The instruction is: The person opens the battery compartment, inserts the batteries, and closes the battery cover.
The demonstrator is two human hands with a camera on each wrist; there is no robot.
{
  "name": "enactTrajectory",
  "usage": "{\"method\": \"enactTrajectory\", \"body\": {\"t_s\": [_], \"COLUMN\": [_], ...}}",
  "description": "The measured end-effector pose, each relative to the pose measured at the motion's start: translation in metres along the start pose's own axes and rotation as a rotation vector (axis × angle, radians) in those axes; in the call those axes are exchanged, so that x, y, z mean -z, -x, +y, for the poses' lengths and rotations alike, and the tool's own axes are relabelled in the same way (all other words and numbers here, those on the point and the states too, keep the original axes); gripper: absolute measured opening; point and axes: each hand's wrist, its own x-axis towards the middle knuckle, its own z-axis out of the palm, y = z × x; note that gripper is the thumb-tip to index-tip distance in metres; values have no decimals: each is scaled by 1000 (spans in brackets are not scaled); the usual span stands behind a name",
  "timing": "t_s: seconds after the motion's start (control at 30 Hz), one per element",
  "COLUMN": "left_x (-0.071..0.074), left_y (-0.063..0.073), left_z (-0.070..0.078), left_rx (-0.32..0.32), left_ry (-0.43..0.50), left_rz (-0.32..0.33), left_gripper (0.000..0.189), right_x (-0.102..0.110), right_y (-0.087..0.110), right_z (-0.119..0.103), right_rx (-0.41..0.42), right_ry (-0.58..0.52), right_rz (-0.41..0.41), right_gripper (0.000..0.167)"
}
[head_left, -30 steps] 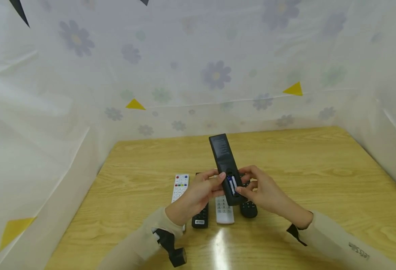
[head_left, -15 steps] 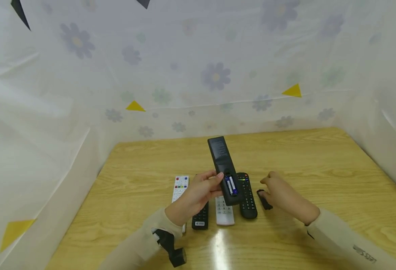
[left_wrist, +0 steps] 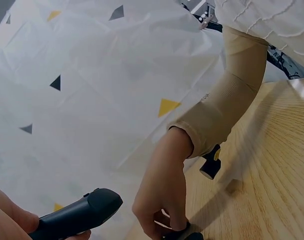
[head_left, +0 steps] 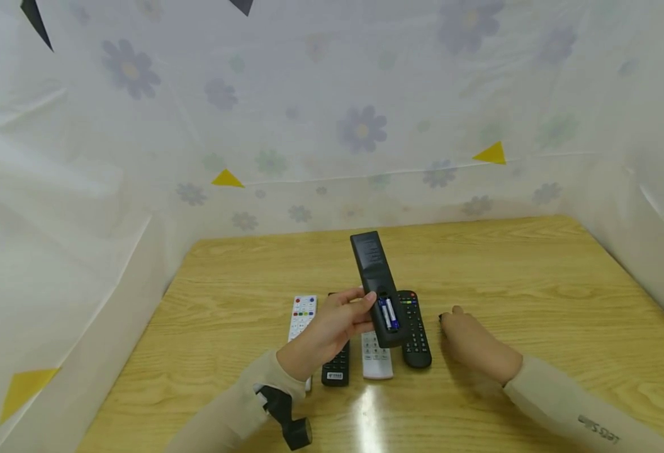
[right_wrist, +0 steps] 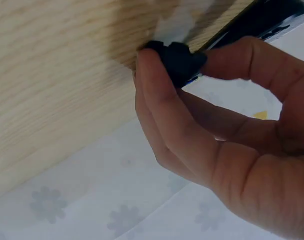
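Note:
My left hand (head_left: 334, 321) holds a black remote control (head_left: 372, 261) tilted above the table, its back facing up. Two batteries (head_left: 389, 313) lie in its uncovered compartment. In the left wrist view only the end of this remote (left_wrist: 86, 212) shows, beside the left fingers. Low over the table to the right, my right hand (head_left: 476, 343) pinches a small black battery cover (right_wrist: 178, 62) between thumb and fingers. The head view shows little of that cover, since the hand hides it.
Under and beside the left hand, a white remote (head_left: 302, 314), a black remote (head_left: 336, 365), a pale grey remote (head_left: 377, 362) and another black remote (head_left: 416, 336) lie in a row on the wooden table (head_left: 535, 283). White sheeting (head_left: 309, 126) encloses the back and sides.
My right hand has left the held remote, moved right to the table and taken hold of the battery cover lying there. My left hand stays nearly still with the remote.

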Motion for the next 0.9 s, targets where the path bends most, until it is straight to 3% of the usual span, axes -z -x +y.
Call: {"method": "enactTrajectory", "body": {"t_s": [0.17,0.33,0.5,0.7,0.9], "left_x": [-1,-1,0,0,-1], "left_y": [1,2,3,1,0], "left_z": [1,2,2,2,2], "left_rx": [-2,-7,-8,-12,-10], "left_ry": [0,-3,-2,0,-1], "left_rz": [-4,-9,-7,-8,3], "left_gripper": [35,33,35,35,35], "right_x": [1,14,30,43,53], "right_y": [2,-1,0,0,2], "right_z": [8,9,2,-5,-14], "right_rx": [25,-39,-37,71,71], "right_ry": [-13,-116,-250,-481,-901], "right_rz": [41,76,237,447,426], "right_gripper": [4,7,20,21,27]}}
